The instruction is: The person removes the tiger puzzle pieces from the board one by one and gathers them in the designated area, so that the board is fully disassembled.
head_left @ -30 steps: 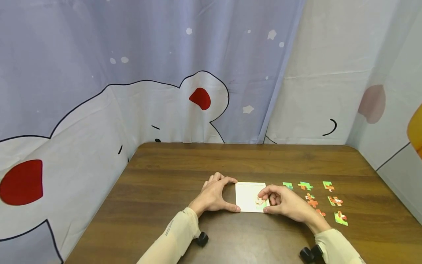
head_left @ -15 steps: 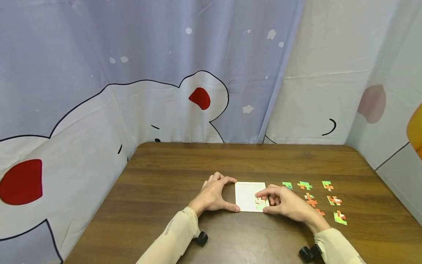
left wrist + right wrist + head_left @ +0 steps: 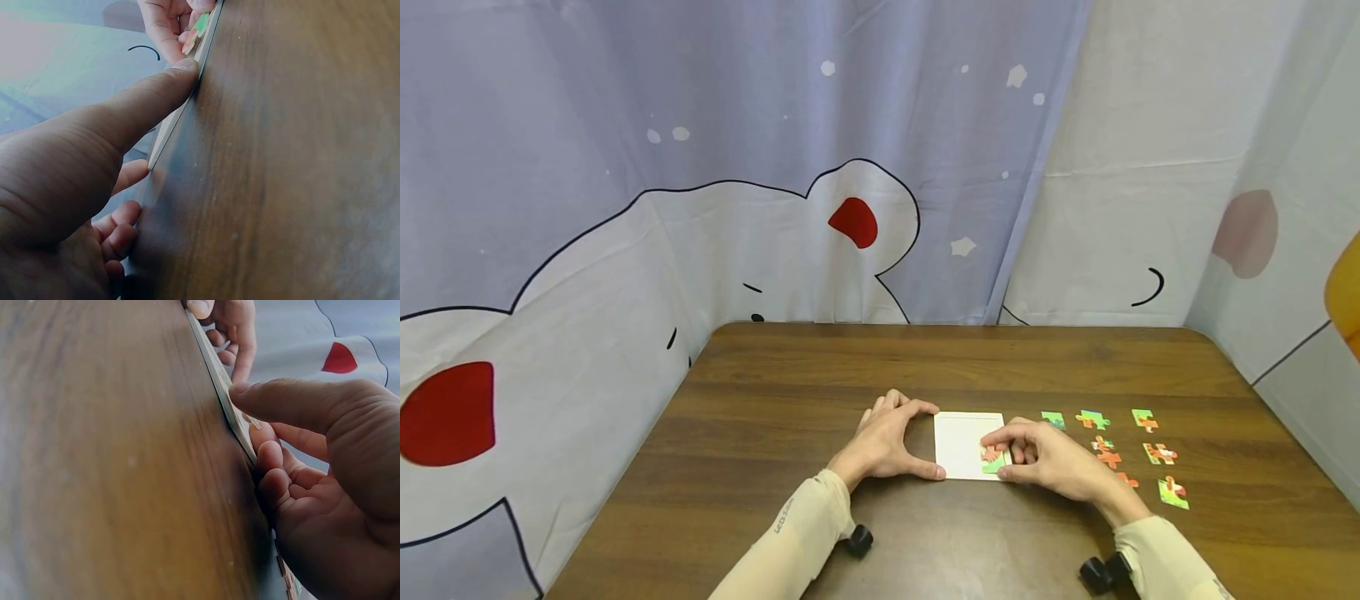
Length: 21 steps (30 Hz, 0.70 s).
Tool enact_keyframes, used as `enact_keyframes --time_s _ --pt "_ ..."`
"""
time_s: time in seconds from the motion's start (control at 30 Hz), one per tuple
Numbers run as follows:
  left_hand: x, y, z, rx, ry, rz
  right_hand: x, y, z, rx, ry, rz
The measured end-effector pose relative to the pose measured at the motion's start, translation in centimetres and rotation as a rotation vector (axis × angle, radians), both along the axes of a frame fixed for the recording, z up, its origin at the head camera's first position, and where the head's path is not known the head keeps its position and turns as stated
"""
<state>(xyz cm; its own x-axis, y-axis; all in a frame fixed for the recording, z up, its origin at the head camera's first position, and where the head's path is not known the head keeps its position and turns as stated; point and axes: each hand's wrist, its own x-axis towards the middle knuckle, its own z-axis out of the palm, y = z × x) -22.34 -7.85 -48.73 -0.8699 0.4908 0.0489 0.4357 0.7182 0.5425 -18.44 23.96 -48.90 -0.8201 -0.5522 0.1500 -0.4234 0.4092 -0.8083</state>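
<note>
A flat white square puzzle frame lies on the wooden table. My left hand holds it at the left side, thumb at the near corner and index finger at the far one. Over its near right corner, my right hand pinches a green and red puzzle piece between thumb and fingers. In the left wrist view that piece stands tilted above the frame. From the right wrist, my thumb is seen at the frame's edge, with the piece mostly hidden behind it.
Several loose puzzle pieces lie right of the frame, among them a green one, a green and orange one and a red and green one. My right hand partly covers one orange piece. A printed curtain hangs behind the table.
The puzzle piece in my right hand has turned and shows more green and red. My right fingertips have shifted slightly left over the frame. The left hand keeps its place.
</note>
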Motion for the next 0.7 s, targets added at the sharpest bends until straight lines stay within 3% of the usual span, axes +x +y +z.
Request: enact_keyframes --time_s 0.37,0.7 --pt "0.0 0.0 0.1 0.001 -0.001 -0.001 -0.1 0.1 -0.1 -0.075 -0.107 -0.034" --pt "0.1 0.0 0.1 -0.003 -0.004 -0.002 0.0 1.0 0.9 -0.159 -0.034 -0.057"
